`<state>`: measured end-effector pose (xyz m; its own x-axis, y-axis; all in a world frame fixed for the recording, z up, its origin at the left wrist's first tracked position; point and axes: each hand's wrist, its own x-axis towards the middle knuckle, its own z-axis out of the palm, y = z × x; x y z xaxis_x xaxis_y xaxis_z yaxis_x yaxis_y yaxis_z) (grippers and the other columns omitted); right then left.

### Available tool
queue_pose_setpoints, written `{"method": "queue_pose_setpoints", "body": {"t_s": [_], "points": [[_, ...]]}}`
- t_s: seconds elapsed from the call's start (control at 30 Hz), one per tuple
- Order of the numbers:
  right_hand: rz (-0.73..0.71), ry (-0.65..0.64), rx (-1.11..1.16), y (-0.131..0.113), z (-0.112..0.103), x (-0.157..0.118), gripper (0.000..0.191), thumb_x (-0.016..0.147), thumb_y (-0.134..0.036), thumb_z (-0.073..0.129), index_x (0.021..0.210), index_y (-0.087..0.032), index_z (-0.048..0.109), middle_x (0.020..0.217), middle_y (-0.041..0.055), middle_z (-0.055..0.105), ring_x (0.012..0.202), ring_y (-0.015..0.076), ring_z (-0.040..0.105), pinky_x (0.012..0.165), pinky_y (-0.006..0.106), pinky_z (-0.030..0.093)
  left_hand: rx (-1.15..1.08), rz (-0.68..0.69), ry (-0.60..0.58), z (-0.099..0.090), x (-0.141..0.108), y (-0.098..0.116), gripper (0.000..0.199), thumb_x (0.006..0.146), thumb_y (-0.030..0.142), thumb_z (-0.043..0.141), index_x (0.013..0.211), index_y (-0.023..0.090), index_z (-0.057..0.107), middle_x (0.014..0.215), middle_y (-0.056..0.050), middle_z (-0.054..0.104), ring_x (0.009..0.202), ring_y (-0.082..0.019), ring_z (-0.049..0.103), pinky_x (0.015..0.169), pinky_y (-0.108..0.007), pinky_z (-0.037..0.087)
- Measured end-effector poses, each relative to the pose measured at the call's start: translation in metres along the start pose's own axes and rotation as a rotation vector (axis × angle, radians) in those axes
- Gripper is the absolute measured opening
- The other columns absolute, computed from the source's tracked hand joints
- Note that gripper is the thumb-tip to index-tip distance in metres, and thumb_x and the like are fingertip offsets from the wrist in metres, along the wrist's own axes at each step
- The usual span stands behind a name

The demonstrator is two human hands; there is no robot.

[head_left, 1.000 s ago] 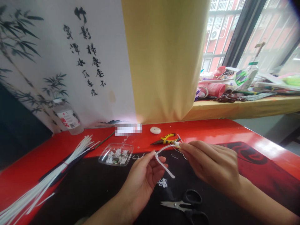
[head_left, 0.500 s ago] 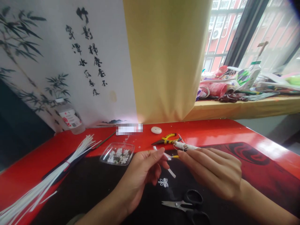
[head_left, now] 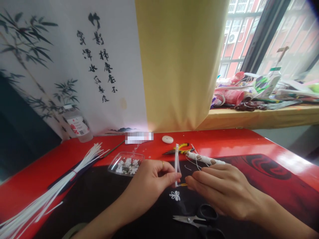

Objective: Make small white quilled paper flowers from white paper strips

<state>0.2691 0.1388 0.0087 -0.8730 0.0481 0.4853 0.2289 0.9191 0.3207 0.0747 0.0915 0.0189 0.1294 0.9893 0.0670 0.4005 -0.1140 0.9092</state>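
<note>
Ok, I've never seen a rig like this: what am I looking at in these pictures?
There is no robot: these are a person's bare hands. One head-worn camera, looking forward and down, took all three pictures; the last is now.

The left hand pinches a white strip. The right hand holds a thin yellow piece, mostly hidden by its fingers.

On the red table are pliers and a bundle of white strips. Scissors and a small white ornament lie on the black mat.
</note>
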Motion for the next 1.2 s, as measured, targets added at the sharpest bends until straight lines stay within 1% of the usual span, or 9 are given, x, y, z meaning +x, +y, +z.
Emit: {"method": "queue_pose_setpoints", "body": {"t_s": [0.1, 0.3, 0.53, 0.6, 0.77, 0.87, 0.97, 1.07, 1.2], "points": [[0.033, -0.104, 0.071, -0.002, -0.001, 0.002, 0.021, 0.089, -0.015, 0.036, 0.084, -0.014, 0.057, 0.059, -0.0014, 0.049, 0.048, 0.0106, 0.041, 0.044, 0.028, 0.025, 0.067, 0.020, -0.027, -0.001, -0.002, 0.001, 0.023, 0.075, 0.032, 0.054, 0.055, 0.019, 0.058, 0.055, 0.000, 0.057, 0.056, -0.014, 0.050, 0.054, -0.024, 0.035], [0.085, -0.229, 0.203, -0.002, -0.001, 0.005, 0.019, 0.086, -0.014, 0.036, 0.078, -0.015, 0.053, 0.064, -0.0005, 0.048, 0.049, 0.0113, 0.038, 0.044, 0.029, 0.021, 0.111, 0.062, -0.055, -0.003, -0.002, 0.000, 0.024, 0.076, 0.030, 0.052, 0.056, 0.018, 0.059, 0.056, 0.000, 0.056, 0.056, -0.014, 0.050, 0.054, -0.024, 0.035], [0.166, -0.289, 0.321, -0.004, 0.000, 0.004, 0.021, 0.088, -0.017, 0.034, 0.088, -0.016, 0.055, 0.069, 0.0018, 0.053, 0.051, 0.0118, 0.043, 0.046, 0.026, 0.028, 0.062, 0.051, -0.059, -0.004, -0.002, 0.002, 0.022, 0.075, 0.028, 0.054, 0.058, 0.019, 0.062, 0.059, -0.001, 0.059, 0.058, -0.014, 0.051, 0.056, -0.024, 0.036], [0.187, -0.311, 0.381, -0.003, -0.001, 0.005, 0.020, 0.088, -0.016, 0.035, 0.087, -0.015, 0.054, 0.070, 0.0020, 0.055, 0.052, 0.0112, 0.045, 0.047, 0.025, 0.030, 0.065, 0.059, -0.054, -0.004, -0.002, 0.003, 0.021, 0.075, 0.028, 0.054, 0.058, 0.019, 0.063, 0.059, -0.001, 0.060, 0.058, -0.014, 0.052, 0.056, -0.025, 0.036], [0.345, -0.378, 0.543, -0.001, -0.003, 0.005, 0.017, 0.083, -0.009, 0.039, 0.083, -0.017, 0.053, 0.064, -0.0013, 0.055, 0.054, 0.0097, 0.049, 0.048, 0.020, 0.035, 0.116, 0.095, -0.056, -0.004, -0.003, 0.001, 0.022, 0.076, 0.026, 0.053, 0.058, 0.020, 0.064, 0.058, -0.001, 0.060, 0.057, -0.014, 0.052, 0.054, -0.025, 0.035], [0.419, -0.408, 0.638, -0.002, -0.004, 0.006, 0.020, 0.081, -0.006, 0.040, 0.083, -0.019, 0.054, 0.059, -0.0043, 0.053, 0.051, 0.0078, 0.047, 0.047, 0.017, 0.034, 0.185, 0.143, -0.053, -0.003, -0.002, -0.001, 0.023, 0.077, 0.025, 0.053, 0.058, 0.020, 0.065, 0.056, 0.000, 0.057, 0.054, -0.013, 0.049, 0.051, -0.024, 0.033], [0.487, -0.414, 0.779, -0.001, -0.003, 0.007, 0.020, 0.083, -0.006, 0.038, 0.079, -0.018, 0.055, 0.053, -0.0063, 0.047, 0.046, 0.0053, 0.042, 0.044, 0.014, 0.033, 0.298, 0.222, -0.033, -0.001, -0.002, -0.002, 0.025, 0.078, 0.025, 0.052, 0.058, 0.020, 0.065, 0.054, 0.000, 0.056, 0.052, -0.013, 0.049, 0.050, -0.024, 0.032], [0.578, -0.433, 0.962, 0.001, 0.001, 0.008, 0.024, 0.088, -0.014, 0.033, 0.076, -0.016, 0.054, 0.051, -0.0064, 0.040, 0.044, 0.0044, 0.037, 0.041, 0.013, 0.032, 0.457, 0.299, -0.019, 0.004, -0.004, -0.003, 0.025, 0.081, 0.025, 0.049, 0.063, 0.020, 0.066, 0.059, -0.002, 0.061, 0.057, -0.014, 0.051, 0.054, -0.025, 0.034], [0.729, -0.556, 1.276, 0.006, 0.008, 0.002, 0.025, 0.090, -0.023, 0.028, 0.079, -0.016, 0.050, 0.046, -0.0092, 0.027, 0.034, 0.0036, 0.025, 0.031, 0.012, 0.022, 0.631, 0.404, -0.055, 0.012, -0.007, -0.006, 0.027, 0.084, 0.022, 0.041, 0.074, 0.017, 0.065, 0.069, -0.006, 0.064, 0.065, -0.017, 0.050, 0.060, -0.028, 0.034]]}}
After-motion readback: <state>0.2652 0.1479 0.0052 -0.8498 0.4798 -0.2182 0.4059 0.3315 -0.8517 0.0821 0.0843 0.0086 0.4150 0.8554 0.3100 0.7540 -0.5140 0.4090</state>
